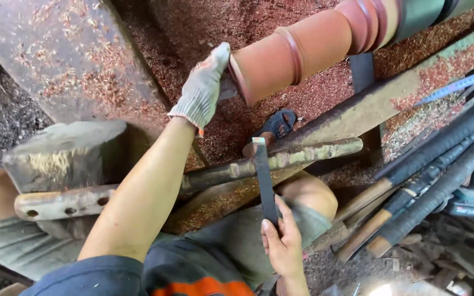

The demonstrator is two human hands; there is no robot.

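Note:
A reddish-brown turned wooden piece [297, 52] with ring grooves runs from the upper right toward the middle. My left hand [203, 87], in a grey knit glove, rests against its cut end. My bare right hand [283, 241] grips a long dark flat steel chisel [263, 178]. The blade lies across a worn wooden tool rest [303, 156], its tip pointing up toward the turned piece without touching it.
Red wood shavings [204, 33] cover the ground and the lathe bed [412, 82]. Several long-handled turning tools [434, 181] lie at the right, beside a steel ruler [459, 85]. My sandalled foot [278, 125] shows below the workpiece. A grey block [67, 151] sits at the left.

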